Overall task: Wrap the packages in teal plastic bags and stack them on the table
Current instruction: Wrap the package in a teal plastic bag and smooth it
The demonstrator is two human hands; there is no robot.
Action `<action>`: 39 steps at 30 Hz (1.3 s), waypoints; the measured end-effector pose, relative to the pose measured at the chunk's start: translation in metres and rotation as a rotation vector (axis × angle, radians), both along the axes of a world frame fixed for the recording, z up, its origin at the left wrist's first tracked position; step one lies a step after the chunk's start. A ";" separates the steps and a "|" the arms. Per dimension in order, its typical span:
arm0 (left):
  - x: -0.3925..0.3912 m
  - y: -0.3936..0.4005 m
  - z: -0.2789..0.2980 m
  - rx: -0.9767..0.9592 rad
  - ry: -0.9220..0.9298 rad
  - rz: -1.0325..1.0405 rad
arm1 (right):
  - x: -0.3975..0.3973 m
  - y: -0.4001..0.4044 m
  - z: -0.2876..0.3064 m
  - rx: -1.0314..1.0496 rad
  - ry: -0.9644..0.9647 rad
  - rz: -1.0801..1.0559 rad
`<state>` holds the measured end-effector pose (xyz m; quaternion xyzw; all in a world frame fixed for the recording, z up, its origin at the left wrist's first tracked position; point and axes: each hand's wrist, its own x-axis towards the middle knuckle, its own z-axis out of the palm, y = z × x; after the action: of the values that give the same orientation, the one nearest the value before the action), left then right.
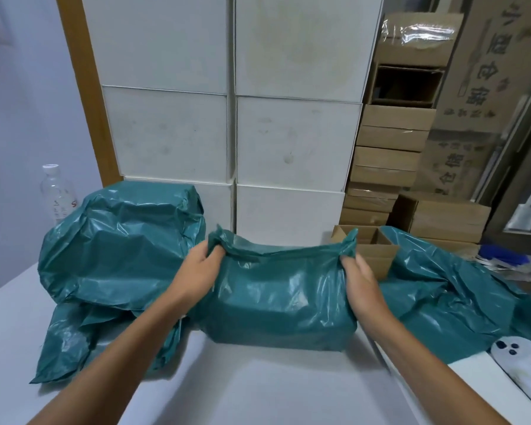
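A box-shaped package inside a teal plastic bag [279, 305] sits on the white table [258, 384] in front of me. My left hand [200, 268] grips the bag's open edge at its left corner. At the right corner my right hand [357, 276] holds the same edge. The bag's mouth is stretched between both hands, facing away from me. To the left, wrapped teal packages [120, 240] lie piled one on another. Loose teal bags [442, 289] are spread on the right.
White boxes [227, 133] are stacked against the back. Brown cardboard cartons [390, 161] stand at the right, with an open divided carton [368, 243] behind the bag. A clear plastic bottle [57, 191] stands far left. A white ghost-faced object [515, 354] lies at the lower right.
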<state>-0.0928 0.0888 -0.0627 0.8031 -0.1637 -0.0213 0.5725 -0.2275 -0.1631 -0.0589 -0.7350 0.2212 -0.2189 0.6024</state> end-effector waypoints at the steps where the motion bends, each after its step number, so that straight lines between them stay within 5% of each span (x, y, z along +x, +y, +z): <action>1: 0.005 -0.005 -0.003 0.007 0.018 -0.001 | 0.008 0.000 -0.004 0.018 0.012 0.006; 9: 0.023 -0.019 -0.016 0.040 -0.051 0.166 | 0.035 -0.007 -0.023 -0.061 0.041 -0.074; 14: 0.012 -0.019 -0.024 0.055 0.025 0.057 | 0.029 -0.006 -0.031 -0.117 0.036 -0.088; 25: -0.006 -0.015 -0.037 -0.149 0.262 0.252 | 0.011 -0.004 -0.028 0.176 0.197 -0.189; 28: -0.010 -0.014 -0.035 0.006 0.042 0.272 | 0.010 -0.003 -0.028 0.146 0.226 -0.226; 33: -0.033 -0.025 -0.006 0.416 -0.619 0.200 | 0.014 -0.011 -0.032 0.039 0.209 -0.217; 37: -0.049 -0.049 0.005 0.720 -0.517 -0.219 | 0.013 -0.007 -0.026 -0.031 0.171 -0.212; 39: -0.045 -0.054 -0.005 0.827 -0.464 -0.261 | 0.010 -0.007 -0.024 -0.302 0.181 -0.243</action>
<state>-0.1381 0.0353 -0.0676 0.9195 -0.3640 0.0235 0.1466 -0.2171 -0.1700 -0.0831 -0.8015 0.3262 -0.2536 0.4324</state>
